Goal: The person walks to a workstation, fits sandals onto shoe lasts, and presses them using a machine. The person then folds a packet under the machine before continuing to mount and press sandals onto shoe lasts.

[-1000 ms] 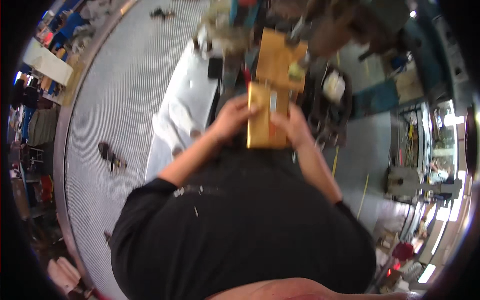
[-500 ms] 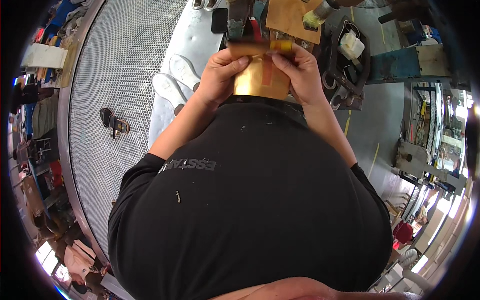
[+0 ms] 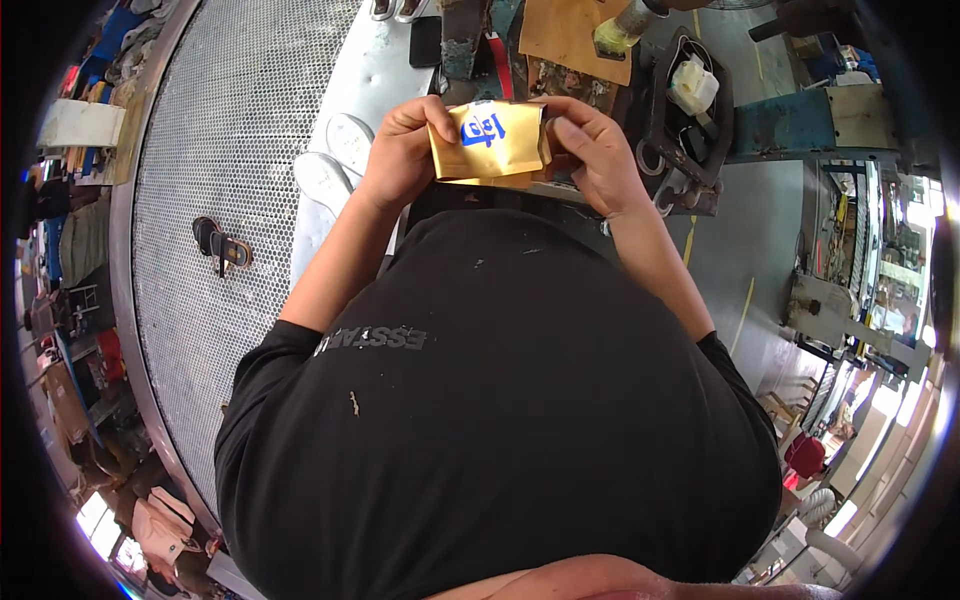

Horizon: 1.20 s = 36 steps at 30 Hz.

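Observation:
A gold-coloured folded packet (image 3: 505,158) with blue marks on its front is held up before my chest, above the workbench. My left hand (image 3: 405,150) grips its left edge, thumb on the front and fingers curled behind. At the opposite edge, my right hand (image 3: 597,152) pinches the packet's side, where the folded layers stand slightly apart. Whether anything is inside the packet cannot be made out. To the left of my left hand, pale shoe soles (image 3: 325,180) lie on a shiny metal surface (image 3: 310,235).
Beyond my hands are a brown sheet (image 3: 560,35), a metal cylinder with a yellowish end (image 3: 625,30) and a black phone (image 3: 425,42). A dark tray (image 3: 668,125) holds a white lump (image 3: 693,88). Dark sole-like pieces (image 3: 222,245) rest on the perforated metal surface (image 3: 215,320) at left.
The gold packet has been turned and folded shorter, so its blue-marked face now shows. My left hand has moved left and both hands hold its side edges.

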### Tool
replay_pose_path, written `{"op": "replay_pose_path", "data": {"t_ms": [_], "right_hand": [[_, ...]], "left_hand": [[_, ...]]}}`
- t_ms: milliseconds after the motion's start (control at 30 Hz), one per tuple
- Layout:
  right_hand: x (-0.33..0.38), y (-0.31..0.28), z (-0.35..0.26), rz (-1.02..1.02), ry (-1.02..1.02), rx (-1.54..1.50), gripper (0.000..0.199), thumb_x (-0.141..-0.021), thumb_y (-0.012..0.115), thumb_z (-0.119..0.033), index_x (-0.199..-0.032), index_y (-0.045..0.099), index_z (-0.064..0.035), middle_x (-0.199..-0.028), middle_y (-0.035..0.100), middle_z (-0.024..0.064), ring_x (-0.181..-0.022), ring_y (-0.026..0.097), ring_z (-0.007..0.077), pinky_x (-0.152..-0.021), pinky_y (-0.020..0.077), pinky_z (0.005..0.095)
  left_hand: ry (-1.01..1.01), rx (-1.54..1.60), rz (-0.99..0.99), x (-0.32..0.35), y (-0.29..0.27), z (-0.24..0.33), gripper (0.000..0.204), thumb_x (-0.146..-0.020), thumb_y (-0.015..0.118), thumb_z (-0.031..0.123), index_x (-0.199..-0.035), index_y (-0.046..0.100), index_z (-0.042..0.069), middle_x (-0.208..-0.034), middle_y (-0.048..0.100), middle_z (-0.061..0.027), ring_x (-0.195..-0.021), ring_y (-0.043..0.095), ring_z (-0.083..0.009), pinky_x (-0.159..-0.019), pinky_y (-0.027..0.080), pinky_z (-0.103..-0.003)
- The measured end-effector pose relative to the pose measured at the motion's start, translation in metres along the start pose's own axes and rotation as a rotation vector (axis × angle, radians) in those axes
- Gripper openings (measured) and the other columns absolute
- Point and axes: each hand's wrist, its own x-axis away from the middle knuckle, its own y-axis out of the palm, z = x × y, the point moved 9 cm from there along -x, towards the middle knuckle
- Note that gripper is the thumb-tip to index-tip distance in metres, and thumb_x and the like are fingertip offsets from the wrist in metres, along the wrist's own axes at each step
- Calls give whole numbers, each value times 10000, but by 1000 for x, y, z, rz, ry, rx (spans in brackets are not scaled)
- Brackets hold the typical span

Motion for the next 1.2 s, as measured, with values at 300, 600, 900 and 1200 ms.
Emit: {"op": "replay_pose_path", "data": {"t_ms": [300,600,900,1200], "right_hand": [[11,21,18,-111,71,-156,718,-876,565,-526,-1335,381,-5,-1109,575,98,-895,626,165,-686,541,265],[13,23,18,13,31,136,433,-879,642,-163,-1247,492,9,-1013,616,22,-823,582,72,-655,501,237],[15,59,24,138,-207,207,413,-930,585,-196,-1273,447,-13,-1124,571,58,-1058,530,121,-940,414,287],[20,59,28,42,-38,237,263,-956,548,-252,-949,588,9,-745,617,32,-585,565,71,-519,474,230]], "left_hand": [[-47,-20,161,15,-1,-10,123,-915,489,-21,-920,602,27,-878,627,-45,-791,603,-116,-723,491,-238],[-15,-304,214,35,-8,-7,312,-953,503,67,-1248,484,-34,-1134,619,-138,-1021,619,-189,-884,509,-302],[68,-267,323,34,11,-15,259,-971,528,240,-1066,552,1,-918,626,-46,-779,593,-89,-700,493,-250],[-79,-165,503,66,-13,-22,328,-973,521,301,-1037,590,-13,-883,663,-71,-712,620,-92,-624,502,-225]]}}
